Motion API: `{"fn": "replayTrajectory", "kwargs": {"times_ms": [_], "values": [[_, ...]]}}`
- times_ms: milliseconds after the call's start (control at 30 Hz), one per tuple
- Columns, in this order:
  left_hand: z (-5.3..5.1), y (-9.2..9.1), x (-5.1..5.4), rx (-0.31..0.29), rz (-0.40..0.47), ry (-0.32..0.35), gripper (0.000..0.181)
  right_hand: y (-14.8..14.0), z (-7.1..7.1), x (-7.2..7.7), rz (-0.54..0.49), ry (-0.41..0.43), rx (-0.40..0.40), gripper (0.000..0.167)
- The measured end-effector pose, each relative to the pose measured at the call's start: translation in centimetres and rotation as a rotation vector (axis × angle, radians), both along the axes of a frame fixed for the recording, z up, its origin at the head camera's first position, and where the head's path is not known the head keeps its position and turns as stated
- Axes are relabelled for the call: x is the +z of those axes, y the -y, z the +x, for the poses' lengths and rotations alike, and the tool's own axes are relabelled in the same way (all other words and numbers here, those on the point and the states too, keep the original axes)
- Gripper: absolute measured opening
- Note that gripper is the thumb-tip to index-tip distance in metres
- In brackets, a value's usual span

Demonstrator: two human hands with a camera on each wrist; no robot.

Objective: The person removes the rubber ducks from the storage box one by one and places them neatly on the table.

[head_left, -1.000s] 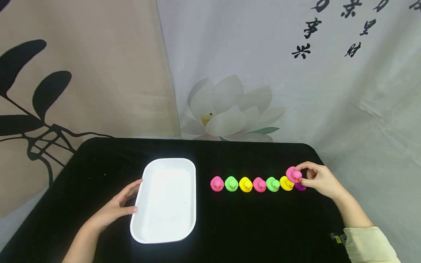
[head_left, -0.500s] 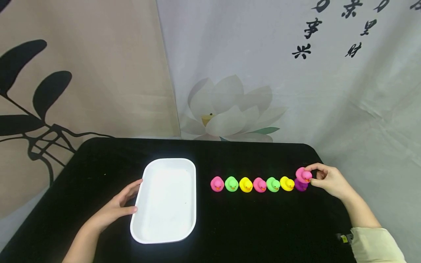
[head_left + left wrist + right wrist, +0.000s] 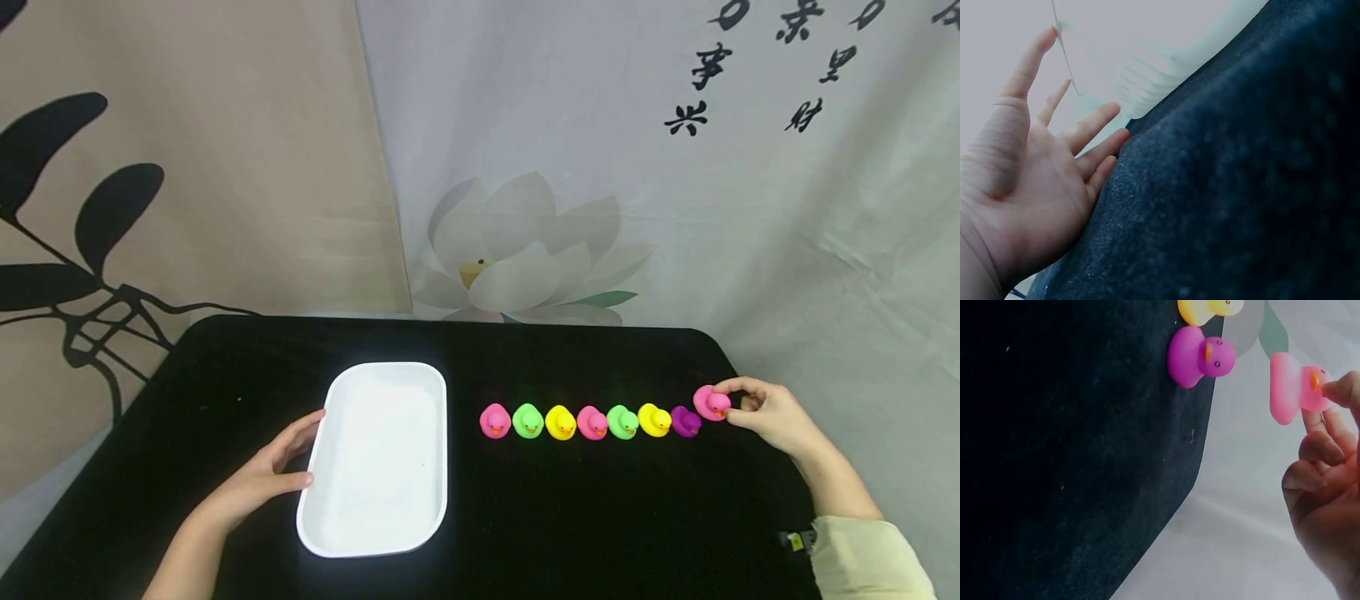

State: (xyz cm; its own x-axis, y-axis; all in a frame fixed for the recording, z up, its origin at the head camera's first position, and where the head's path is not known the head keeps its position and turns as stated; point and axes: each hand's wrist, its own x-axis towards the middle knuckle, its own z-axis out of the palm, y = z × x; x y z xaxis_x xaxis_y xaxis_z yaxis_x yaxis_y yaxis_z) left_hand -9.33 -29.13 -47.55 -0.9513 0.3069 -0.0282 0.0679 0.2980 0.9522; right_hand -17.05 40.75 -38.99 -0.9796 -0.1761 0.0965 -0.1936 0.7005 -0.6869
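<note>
My right hand (image 3: 772, 415) pinches a pink rubber duck (image 3: 711, 403) between thumb and fingers, at the right end of a row of ducks. The right wrist view shows this pink duck (image 3: 1286, 389) held up off the black cloth. Closest to it in the row sits a purple duck (image 3: 686, 422), then a yellow duck (image 3: 655, 420). With fingers spread and fairly straight, my left hand (image 3: 258, 475) touches the left rim of a white tray (image 3: 375, 458). The left wrist view has the left hand (image 3: 1047, 169) beside the tray's wall (image 3: 1160, 81).
Leftward the row continues with a green duck (image 3: 622, 422), a pink duck (image 3: 592, 422) and others. Black cloth (image 3: 562, 517) covers the table, whose far edge meets a printed curtain (image 3: 525, 125). A small dark item with a yellow patch (image 3: 796, 542) is by the right sleeve.
The right hand has carried the pink duck rightward, from over the yellow and purple ducks to the right of the purple one. The left hand and tray have stayed put.
</note>
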Motion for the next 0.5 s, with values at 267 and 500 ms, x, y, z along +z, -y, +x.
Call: {"fn": "replayTrajectory", "kwargs": {"times_ms": [267,500], "values": [[0.0,0.0,0.0,-0.003,0.003,-0.004,0.077,-1.0,0.0,-0.4,-0.022,0.069,-0.039,0.031],[0.0,0.0,0.1,-0.002,-0.001,-0.008,0.078,-2.0,-0.3,-1.3,-0.027,0.109,-0.04,0.032]]}}
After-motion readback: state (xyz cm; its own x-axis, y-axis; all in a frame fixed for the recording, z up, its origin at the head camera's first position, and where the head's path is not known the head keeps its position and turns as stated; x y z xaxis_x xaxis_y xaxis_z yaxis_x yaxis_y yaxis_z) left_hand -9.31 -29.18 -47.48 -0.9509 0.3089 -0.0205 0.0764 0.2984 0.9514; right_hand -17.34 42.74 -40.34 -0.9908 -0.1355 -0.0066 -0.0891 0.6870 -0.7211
